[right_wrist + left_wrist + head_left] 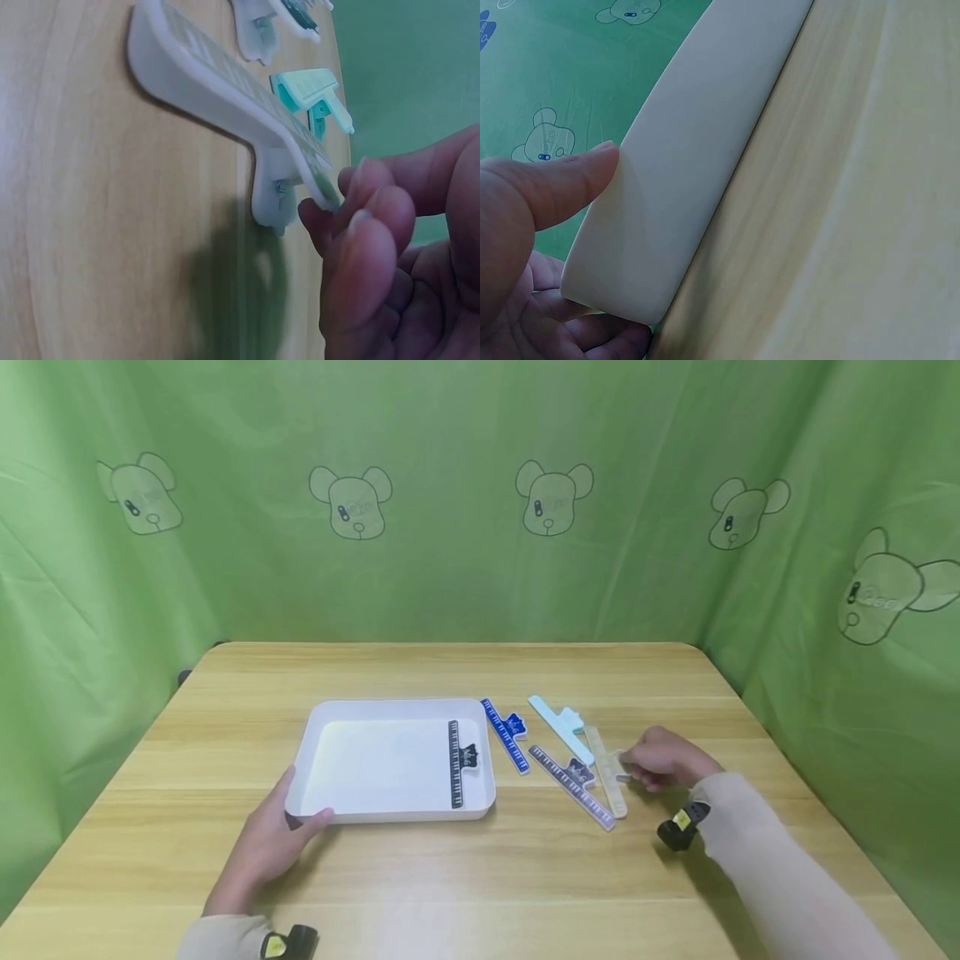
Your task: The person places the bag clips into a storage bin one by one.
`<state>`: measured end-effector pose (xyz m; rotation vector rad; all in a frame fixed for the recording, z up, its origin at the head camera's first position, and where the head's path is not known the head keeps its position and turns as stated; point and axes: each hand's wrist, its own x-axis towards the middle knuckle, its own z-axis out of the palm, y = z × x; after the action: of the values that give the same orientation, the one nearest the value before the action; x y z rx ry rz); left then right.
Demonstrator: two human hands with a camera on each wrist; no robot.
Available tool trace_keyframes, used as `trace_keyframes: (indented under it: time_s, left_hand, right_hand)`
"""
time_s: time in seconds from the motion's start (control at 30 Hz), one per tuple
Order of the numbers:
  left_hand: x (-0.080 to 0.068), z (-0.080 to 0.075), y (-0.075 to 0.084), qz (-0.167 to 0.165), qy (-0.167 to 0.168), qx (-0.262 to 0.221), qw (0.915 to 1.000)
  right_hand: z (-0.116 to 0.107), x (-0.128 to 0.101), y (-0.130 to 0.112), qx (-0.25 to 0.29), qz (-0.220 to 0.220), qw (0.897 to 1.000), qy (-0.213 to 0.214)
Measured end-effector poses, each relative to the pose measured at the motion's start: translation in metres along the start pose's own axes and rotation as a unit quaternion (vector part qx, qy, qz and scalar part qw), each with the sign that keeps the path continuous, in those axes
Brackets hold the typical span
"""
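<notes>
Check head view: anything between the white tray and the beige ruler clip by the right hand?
Yes, head view: a blue clip beside the white tray, then a purple-grey clip against the beige ruler clip.

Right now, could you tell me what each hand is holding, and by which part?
The right hand pinches the beige ruler clip by its lever tab; the left hand holds the white tray at its near-left corner.

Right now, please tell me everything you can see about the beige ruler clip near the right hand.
The beige ruler clip looks like pale plastic, a long flat bar with printed ruler marks and a short handle with a metal spring. It lies flat on the wooden table. The right hand pinches its handle with the fingertips.
</notes>
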<state>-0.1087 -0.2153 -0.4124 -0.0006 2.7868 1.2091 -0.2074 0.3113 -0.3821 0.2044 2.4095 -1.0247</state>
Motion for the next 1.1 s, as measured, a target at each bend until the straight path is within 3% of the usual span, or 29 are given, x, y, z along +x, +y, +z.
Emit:
trace_keyframes:
  time_s: [0.47,1.1]
  left_hand:
    - [0.002,0.005,0.000,0.016,0.008,-0.003,0.9998]
    - [0.002,0.001,0.000,0.003,0.006,0.002,1.0000]
  right_hand:
    - [-0.002,-0.009,0.002,0.013,-0.014,1.000,-0.001]
    - [-0.006,-0.012,-0.010,0.000,-0.066,0.997,0.027]
